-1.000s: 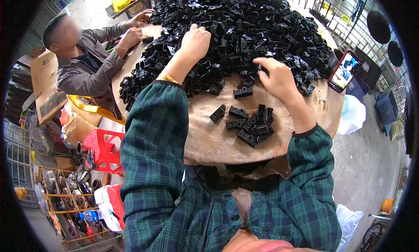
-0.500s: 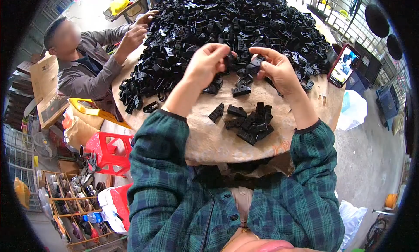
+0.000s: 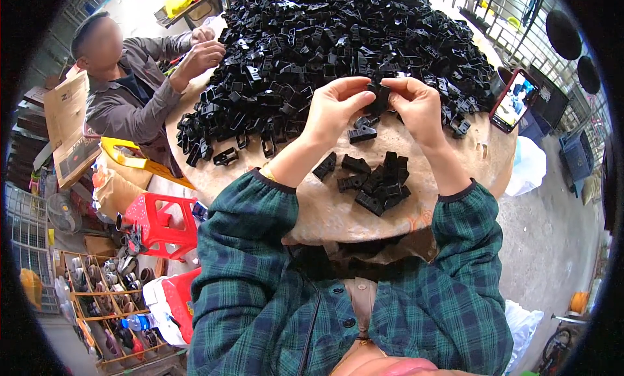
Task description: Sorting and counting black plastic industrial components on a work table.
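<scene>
My left hand point(image 3: 339, 110) and my right hand point(image 3: 416, 109) meet over the near side of a big heap of black plastic parts point(image 3: 312, 57). Between their fingertips is a small black plastic part point(image 3: 378, 101), pinched from both sides. Whether it is one piece or two joined cannot be made out. Just below my hands another black part point(image 3: 363, 133) lies on the round table point(image 3: 312, 213). Closer to me sits a small separate pile of black block-like parts point(image 3: 377, 184).
Across the table at the left, a co-worker's hands point(image 3: 203, 56) are at the heap's edge. A phone point(image 3: 515, 101) leans upright at the right rim, near a dark cup point(image 3: 499, 80). A red plastic stool point(image 3: 162, 225) and a shoe rack point(image 3: 107, 298) stand at the lower left.
My left hand has moved right to meet my right hand, and both now hold the black part together. The co-worker's near hand has shifted slightly right.
</scene>
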Demonstrator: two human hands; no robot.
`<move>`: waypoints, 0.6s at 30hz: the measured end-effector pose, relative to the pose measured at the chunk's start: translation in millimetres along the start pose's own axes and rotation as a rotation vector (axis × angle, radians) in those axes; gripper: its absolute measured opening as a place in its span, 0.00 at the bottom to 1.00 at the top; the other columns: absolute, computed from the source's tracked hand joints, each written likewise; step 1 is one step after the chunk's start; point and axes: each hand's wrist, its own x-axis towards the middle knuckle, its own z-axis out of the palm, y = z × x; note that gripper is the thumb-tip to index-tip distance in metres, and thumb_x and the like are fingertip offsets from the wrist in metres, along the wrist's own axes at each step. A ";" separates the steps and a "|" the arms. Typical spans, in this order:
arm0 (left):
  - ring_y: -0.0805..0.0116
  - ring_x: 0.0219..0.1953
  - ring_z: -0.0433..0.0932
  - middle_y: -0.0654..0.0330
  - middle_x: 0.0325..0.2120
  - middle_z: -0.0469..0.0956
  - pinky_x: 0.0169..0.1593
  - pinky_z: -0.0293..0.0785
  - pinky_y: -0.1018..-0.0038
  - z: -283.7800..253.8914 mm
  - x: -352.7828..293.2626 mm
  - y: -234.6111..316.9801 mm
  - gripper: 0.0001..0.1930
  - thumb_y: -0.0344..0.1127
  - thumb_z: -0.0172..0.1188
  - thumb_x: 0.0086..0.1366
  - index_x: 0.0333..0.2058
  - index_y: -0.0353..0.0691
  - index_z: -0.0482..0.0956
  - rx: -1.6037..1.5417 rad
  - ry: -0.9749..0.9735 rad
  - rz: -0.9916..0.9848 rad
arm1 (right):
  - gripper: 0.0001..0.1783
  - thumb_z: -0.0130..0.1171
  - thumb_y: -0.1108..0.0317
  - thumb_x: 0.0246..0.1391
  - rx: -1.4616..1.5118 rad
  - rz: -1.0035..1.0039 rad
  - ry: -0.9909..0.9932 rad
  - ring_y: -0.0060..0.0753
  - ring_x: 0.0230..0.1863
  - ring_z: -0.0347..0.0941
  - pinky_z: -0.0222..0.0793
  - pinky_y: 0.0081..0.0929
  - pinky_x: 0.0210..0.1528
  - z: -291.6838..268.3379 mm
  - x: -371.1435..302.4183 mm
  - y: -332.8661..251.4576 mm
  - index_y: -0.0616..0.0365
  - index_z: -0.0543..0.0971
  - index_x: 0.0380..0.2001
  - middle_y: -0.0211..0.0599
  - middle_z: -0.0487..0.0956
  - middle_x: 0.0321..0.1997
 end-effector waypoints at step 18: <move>0.79 0.35 0.74 0.60 0.37 0.77 0.41 0.72 0.83 -0.4 -3.2 -0.4 0.16 0.25 0.56 0.59 0.46 0.31 0.72 0.044 -0.076 0.069 | 0.13 0.51 0.82 0.46 -0.159 -0.170 0.104 0.12 0.25 0.68 0.66 0.11 0.28 9.3 -6.7 -6.6 0.63 0.78 0.37 0.26 0.76 0.26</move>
